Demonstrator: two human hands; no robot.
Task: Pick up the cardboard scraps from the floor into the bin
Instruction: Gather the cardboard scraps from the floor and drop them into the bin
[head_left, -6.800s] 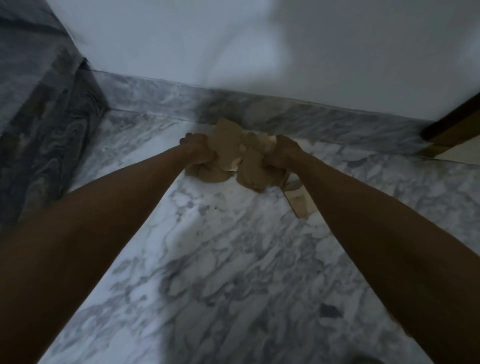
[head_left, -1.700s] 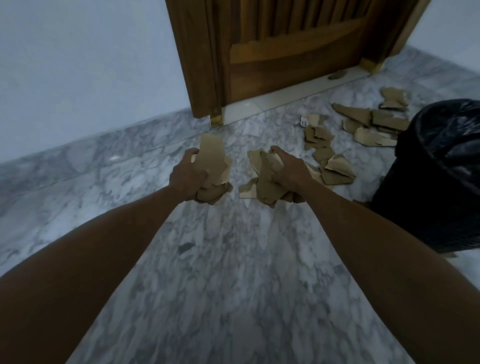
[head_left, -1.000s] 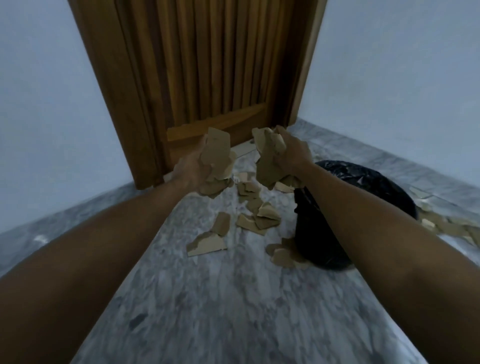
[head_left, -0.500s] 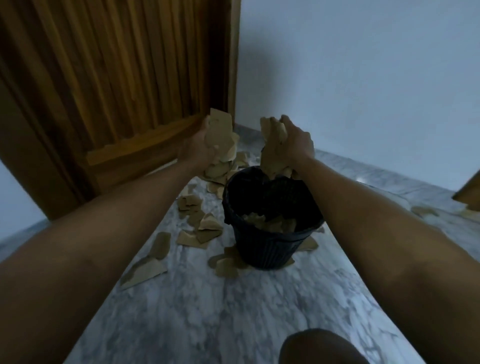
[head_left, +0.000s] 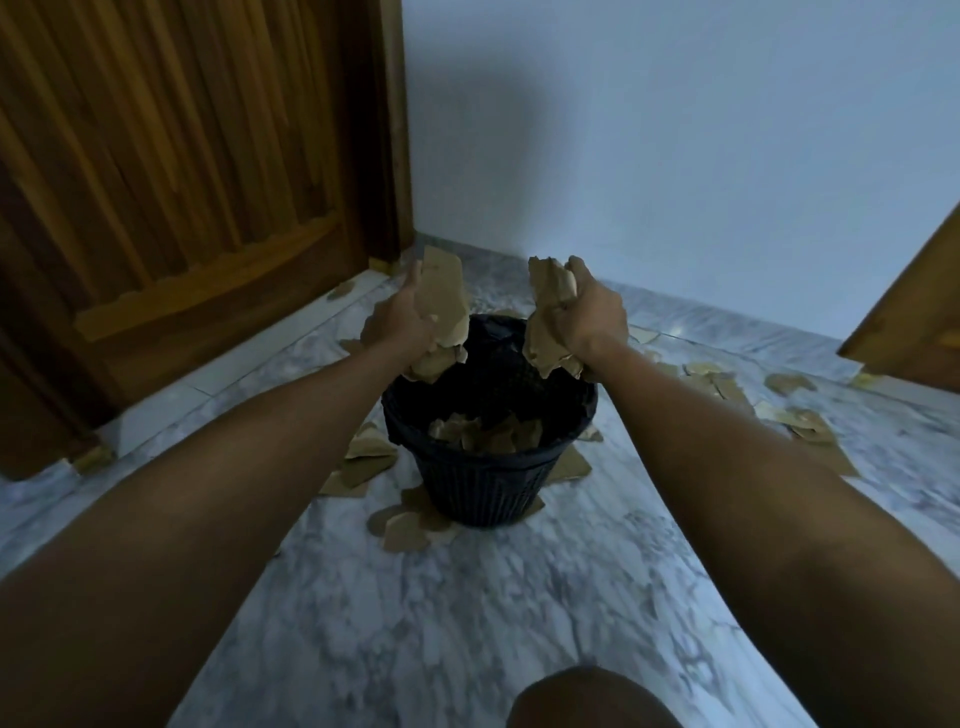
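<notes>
Bin (head_left: 483, 488): black, lined with a dark bag, standing on the marble floor (head_left: 467, 623) near the corner by the wooden door (head_left: 182, 182).
Inside: brown cardboard scraps (head_left: 485, 431) piled low.
Left hand (head_left: 397, 325): clutches a wad of scraps (head_left: 441, 301) above the rim.
Right hand (head_left: 589, 317): grasps another wad (head_left: 548, 317) there.
Floor: loose pieces (head_left: 363, 467) around the base.

No text, label, brand, number or sign can be read anywhere in the view.
</notes>
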